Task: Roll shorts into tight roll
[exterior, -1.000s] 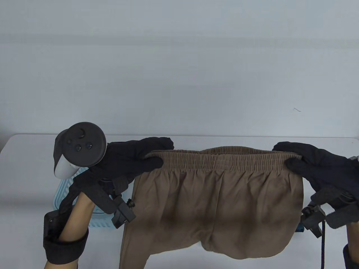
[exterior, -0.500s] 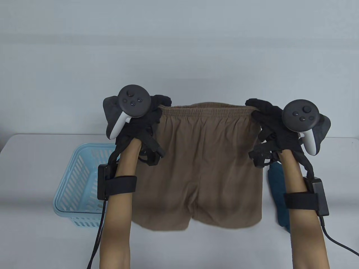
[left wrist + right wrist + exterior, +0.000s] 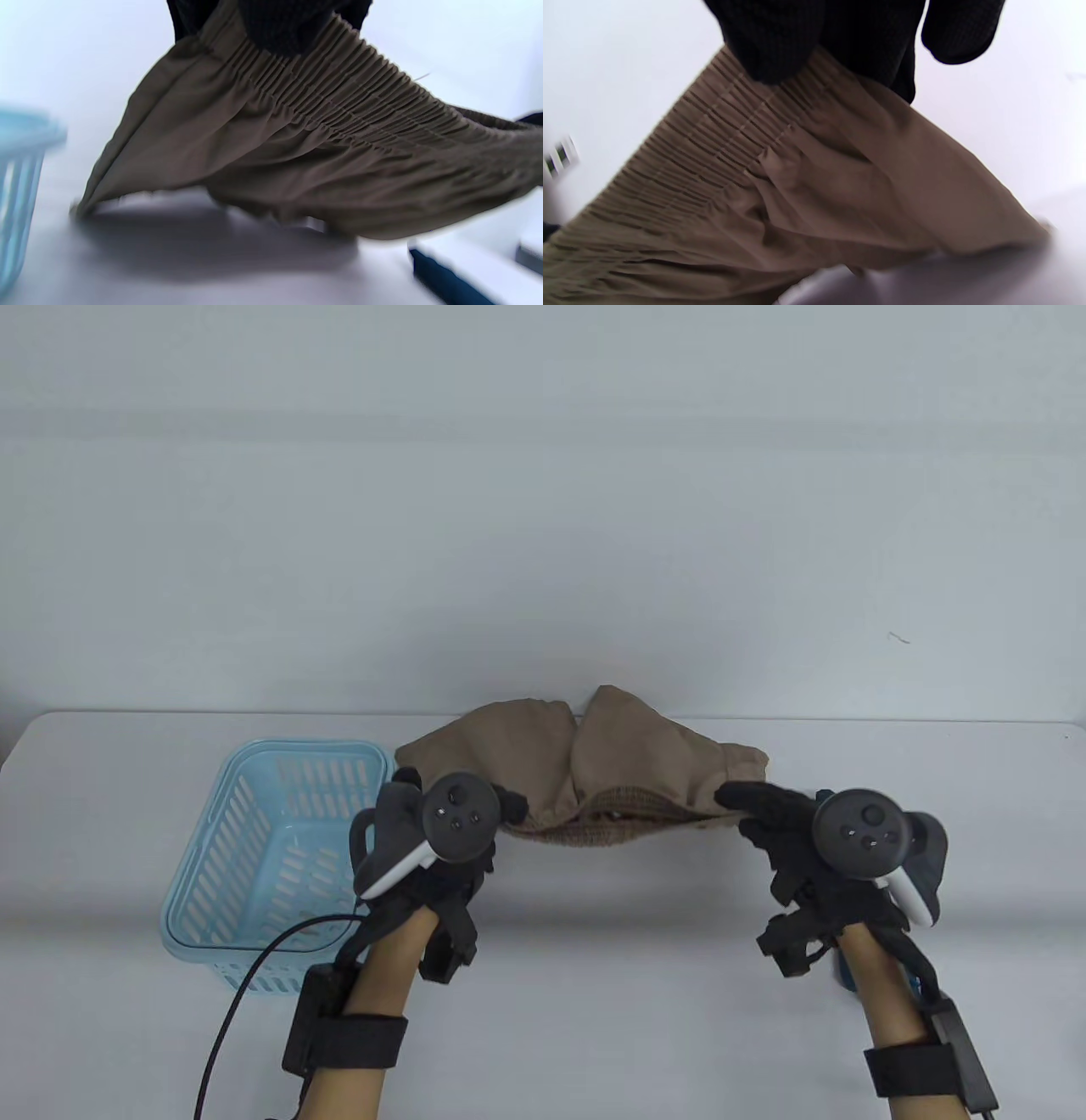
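Note:
The brown shorts hang low over the white table, with the legs flung toward the far edge and the elastic waistband toward me. My left hand grips the waistband's left end. My right hand grips its right end. In the left wrist view the gloved fingers pinch the ribbed waistband, and the fabric touches the table below. In the right wrist view the fingers pinch the waistband as well.
A light blue plastic basket stands on the table's left, close to my left hand; it also shows in the left wrist view. A dark blue cloth lies under my right wrist and shows in the left wrist view.
Both hands have swung the shorts down from high in the air toward the table. The legs have flipped away to the far side. Both hands keep their hold on the waistband.

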A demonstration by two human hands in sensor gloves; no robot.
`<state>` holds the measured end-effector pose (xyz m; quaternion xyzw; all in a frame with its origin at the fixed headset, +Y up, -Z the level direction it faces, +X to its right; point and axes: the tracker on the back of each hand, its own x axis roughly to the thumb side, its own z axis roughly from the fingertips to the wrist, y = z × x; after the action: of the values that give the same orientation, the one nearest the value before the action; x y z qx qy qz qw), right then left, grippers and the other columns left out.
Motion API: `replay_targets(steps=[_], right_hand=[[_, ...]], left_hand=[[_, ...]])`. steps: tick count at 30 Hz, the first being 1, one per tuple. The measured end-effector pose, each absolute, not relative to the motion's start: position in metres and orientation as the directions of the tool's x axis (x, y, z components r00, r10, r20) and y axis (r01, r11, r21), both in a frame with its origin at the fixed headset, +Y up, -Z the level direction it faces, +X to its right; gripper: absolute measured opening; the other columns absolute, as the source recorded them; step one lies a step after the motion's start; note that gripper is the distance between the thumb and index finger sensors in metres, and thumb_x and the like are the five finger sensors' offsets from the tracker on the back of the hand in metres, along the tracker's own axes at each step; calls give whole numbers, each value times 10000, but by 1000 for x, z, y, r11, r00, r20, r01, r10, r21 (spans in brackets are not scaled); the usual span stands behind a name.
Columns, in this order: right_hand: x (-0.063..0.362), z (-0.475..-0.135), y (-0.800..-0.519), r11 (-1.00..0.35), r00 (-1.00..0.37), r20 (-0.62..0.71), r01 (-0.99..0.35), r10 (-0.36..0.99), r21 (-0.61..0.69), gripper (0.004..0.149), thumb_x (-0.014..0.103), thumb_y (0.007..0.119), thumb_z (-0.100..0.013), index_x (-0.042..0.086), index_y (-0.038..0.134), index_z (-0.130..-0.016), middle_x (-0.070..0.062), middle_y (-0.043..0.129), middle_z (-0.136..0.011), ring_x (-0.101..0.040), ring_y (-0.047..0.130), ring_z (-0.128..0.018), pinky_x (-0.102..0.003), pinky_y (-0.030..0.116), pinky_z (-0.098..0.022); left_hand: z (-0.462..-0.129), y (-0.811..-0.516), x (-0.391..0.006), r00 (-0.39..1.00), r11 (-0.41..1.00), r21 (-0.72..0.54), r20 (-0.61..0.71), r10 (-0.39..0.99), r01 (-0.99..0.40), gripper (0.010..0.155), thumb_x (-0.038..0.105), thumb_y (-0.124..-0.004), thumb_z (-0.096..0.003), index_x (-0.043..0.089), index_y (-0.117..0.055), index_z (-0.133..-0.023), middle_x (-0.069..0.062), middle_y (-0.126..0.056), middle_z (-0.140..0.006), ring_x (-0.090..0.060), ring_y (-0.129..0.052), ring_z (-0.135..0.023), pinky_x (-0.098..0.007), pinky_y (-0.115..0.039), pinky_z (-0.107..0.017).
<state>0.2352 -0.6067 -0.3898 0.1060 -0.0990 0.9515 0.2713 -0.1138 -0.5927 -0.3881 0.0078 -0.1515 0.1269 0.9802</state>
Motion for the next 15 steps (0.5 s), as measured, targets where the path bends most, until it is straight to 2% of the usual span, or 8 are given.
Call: replay_targets(steps=[2,6,11,15], right_hand=[[233,-384,-650,-884,-866,231,-465,444,-43,426,229,756,-460,275,809,-881,-51,875,-945,-323,843,-883,-586,601,-676],[229,-371,-694,-940,-908,248,-341,338,30,426,230,757,-457,278,812,-877,-46,878,-945,-320,838,-890,-586,599,-677],[226,-355,-720,-960,-918,282,-271,278,67,425,229,762,-450,274,820,-869,-42,890,-933,-319,850,-879,-581,606,-674],[223,-345,-732,-966,-916,307,-238,257,100,429,232,767,-450,273,816,-874,-45,889,-935,-321,841,-887,-583,603,-675]], left_hand=[[-380,-638,-105,928,979,-99,313,202,-180,449,158,-721,-489,292,-784,-913,-30,-861,-1024,-373,-722,-1046,-677,-264,-678],[-362,-695,-94,925,979,-188,352,145,-81,453,155,-714,-493,280,-769,-925,-37,-853,-1027,-384,-718,-1043,-678,-260,-677],[-346,-731,-93,916,970,-240,394,77,22,460,164,-696,-498,276,-745,-941,-39,-837,-1039,-404,-698,-1049,-689,-257,-673],[-336,-744,-97,908,956,-289,412,72,56,483,165,-689,-506,258,-699,-980,-55,-791,-1070,-429,-650,-1062,-701,-248,-665]])
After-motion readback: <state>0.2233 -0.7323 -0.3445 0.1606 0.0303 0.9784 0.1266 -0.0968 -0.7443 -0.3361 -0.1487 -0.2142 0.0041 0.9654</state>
